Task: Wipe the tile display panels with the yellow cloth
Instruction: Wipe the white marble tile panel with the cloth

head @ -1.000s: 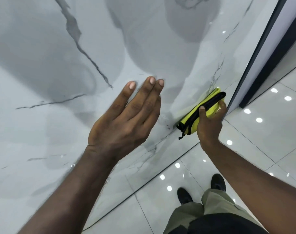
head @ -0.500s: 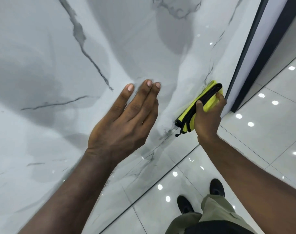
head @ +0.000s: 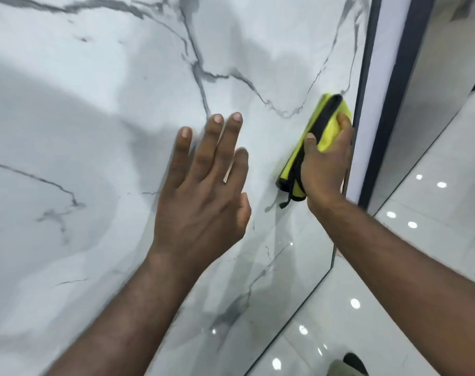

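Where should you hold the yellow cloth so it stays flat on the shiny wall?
Hold the folded yellow cloth across its broad back, coming from the room side, as the right hand does: palm over the pad, thumb by the black-trimmed edge, fingers over the far edge. It lies flat against the tile panel, so probably only its back and edges can be reached.

The right hand (head: 326,164) grips a folded yellow cloth (head: 323,131) against the marble tile panel (head: 109,104), near its dark frame (head: 366,77). The left hand (head: 204,196) has straight fingers spread before the panel. The glossy floor (head: 434,213) reflects lights.
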{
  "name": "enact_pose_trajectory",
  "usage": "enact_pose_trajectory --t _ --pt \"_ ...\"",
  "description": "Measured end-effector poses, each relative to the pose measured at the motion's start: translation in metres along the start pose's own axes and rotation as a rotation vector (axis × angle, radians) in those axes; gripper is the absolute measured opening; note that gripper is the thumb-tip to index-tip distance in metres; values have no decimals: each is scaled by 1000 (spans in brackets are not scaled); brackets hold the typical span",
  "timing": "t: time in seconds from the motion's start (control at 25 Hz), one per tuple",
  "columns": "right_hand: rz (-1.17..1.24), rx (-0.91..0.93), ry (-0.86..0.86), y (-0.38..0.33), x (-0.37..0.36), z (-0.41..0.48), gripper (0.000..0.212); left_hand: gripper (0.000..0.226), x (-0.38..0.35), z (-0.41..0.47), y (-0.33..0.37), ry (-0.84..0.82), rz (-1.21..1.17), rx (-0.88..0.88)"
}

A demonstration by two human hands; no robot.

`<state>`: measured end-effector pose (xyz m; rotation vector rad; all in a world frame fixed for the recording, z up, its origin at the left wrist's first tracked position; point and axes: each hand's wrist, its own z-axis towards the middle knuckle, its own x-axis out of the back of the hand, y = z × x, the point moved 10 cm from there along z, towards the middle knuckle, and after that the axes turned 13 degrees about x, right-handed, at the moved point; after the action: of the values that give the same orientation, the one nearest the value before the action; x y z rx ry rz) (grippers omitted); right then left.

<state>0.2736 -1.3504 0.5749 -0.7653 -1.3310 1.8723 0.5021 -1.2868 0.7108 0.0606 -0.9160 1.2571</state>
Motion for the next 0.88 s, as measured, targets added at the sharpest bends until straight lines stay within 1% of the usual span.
enact_pose_trajectory --t 0.04,0.08,0.12,0.16,0.2,0.24,0.28,0.36,0.4,0.44,0.48,0.52,0.56,0.64,0.68,0.72,0.76,0.8,0.84,0.88 --pt "-39 167 -30 -29 -2 -4 64 55 5 4 -4 13 2 2" --pt "-85 255 -50 -40 -5 -5 65 55 8 6 -7 25 13 0" --pt "-110 241 -64 -38 -5 -3 66 56 11 6 -7 35 25 -5" --pt "-87 141 -61 -25 -2 1 66 57 12 6 -6 40 30 -3" --pt "-60 -24 -56 -9 0 3 67 58 12 5 -6 40 26 4" --pt "-47 -65 -49 -11 2 3 68 59 13 4 -6 39 23 11" --pt "-87 81 -75 -37 3 -1 67 61 12 3 -5 37 28 16" --pt "-165 444 -132 -82 -3 -12 66 64 10 5 -3 44 34 18" --pt "-182 525 -143 -89 -6 -9 65 65 10 7 -1 46 26 10" --pt "-176 471 -120 -82 -3 0 64 64 9 9 2 48 17 -1" --pt "-116 334 -75 -66 1 9 63 62 7 10 2 55 18 -4" --pt "-81 136 -49 -43 3 16 63 60 5 12 3 70 25 0" --pt "-49 82 -30 -39 5 19 63 59 3 16 5 83 28 5" --pt "-93 356 -70 -63 4 15 63 61 -5 25 16 70 25 4" --pt "-118 454 -94 -62 2 17 63 62 -11 30 26 59 29 -9" --pt "-136 447 -97 -49 3 26 63 64 -18 34 36 43 34 -27" --pt "-112 329 -71 -28 8 36 63 66 -25 39 45 24 34 -39" --pt "-81 166 -38 -2 13 42 65 68 -32 42 52 4 31 -41" --pt "-62 66 -33 16 14 44 66 68 -38 45 56 -5 38 -35" --pt "-77 142 -47 17 14 44 66 68 -44 46 59 -10 58 -26"
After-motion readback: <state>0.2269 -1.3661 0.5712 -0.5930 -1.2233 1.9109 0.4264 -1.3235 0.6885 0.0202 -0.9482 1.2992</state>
